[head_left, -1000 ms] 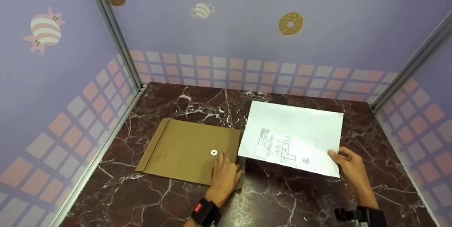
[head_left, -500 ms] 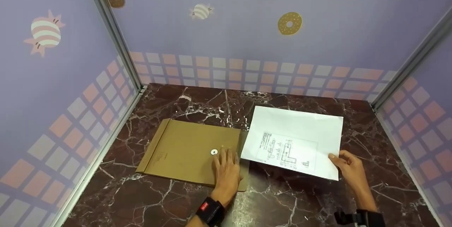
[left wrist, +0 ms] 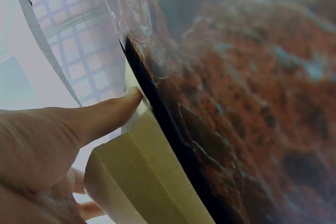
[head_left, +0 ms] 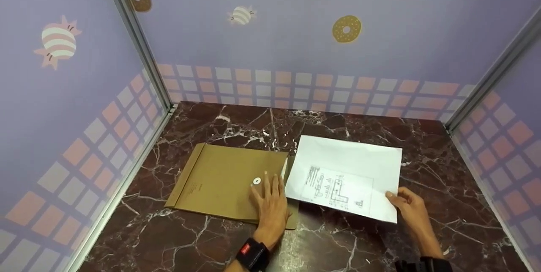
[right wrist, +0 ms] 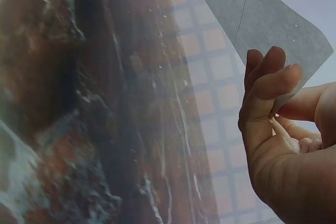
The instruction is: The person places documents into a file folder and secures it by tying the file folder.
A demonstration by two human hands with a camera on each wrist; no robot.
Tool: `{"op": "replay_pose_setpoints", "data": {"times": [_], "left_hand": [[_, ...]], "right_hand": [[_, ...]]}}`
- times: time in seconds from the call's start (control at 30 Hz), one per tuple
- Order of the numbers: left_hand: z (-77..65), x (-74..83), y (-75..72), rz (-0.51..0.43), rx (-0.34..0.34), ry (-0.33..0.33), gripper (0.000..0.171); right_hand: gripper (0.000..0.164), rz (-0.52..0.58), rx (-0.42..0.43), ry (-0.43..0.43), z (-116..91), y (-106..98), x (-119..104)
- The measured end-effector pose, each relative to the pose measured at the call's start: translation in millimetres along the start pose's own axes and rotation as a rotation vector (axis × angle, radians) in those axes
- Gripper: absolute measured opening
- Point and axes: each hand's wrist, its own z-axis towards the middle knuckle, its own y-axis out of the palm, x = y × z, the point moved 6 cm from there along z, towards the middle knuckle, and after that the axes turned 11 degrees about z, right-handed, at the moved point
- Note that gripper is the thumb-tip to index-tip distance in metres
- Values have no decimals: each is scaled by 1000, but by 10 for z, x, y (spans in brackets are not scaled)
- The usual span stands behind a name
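A brown kraft document envelope (head_left: 224,170) with a white round button (head_left: 256,181) lies flat on the marble-patterned surface, its mouth facing right. On its top panel, beside the button, my left hand (head_left: 271,215) rests with fingers straight and spread. The left wrist view shows my thumb (left wrist: 107,118) at the envelope's mouth, against the flap, with the folded side (left wrist: 142,166) next to it. Between thumb and curled fingers, my right hand (head_left: 413,210) pinches the near right corner of a white paper sheet (head_left: 351,155) with a printed line drawing. The sheet's left edge is beside the mouth, over the flap.
Purple panels with printed doughnuts and candies rise behind and at both sides; the back wall (head_left: 287,43) meets the surface along a checked band. Dark red marble-patterned surface (head_left: 219,124) surrounds the envelope and sheet.
The paper sheet has come nearer and slightly left, lower toward the envelope mouth, with my right hand. My left fingers have spread and straightened on the envelope, and a pale gap shows at its mouth.
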Motion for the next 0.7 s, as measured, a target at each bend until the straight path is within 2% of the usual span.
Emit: {"op": "replay_pose_setpoints", "data": {"times": [0.13,0.27,0.4,0.6,0.7], "left_hand": [[-12,-6,-5,46,20,-5,115],[-13,-13,-6,45,20,-12,114],[-12,-17,-3,26,23,-18,110],[-9,-9,3,20,22,-12,113],[-7,-9,7,-11,14,-10,101]], "right_hand": [[33,109,-43,71,-9,116,84],[30,161,-69,111,-36,219,156],[30,190,-107,150,-80,298,243],[42,197,-184,184,-123,332,321],[44,180,-226,194,-142,314,339]]}}
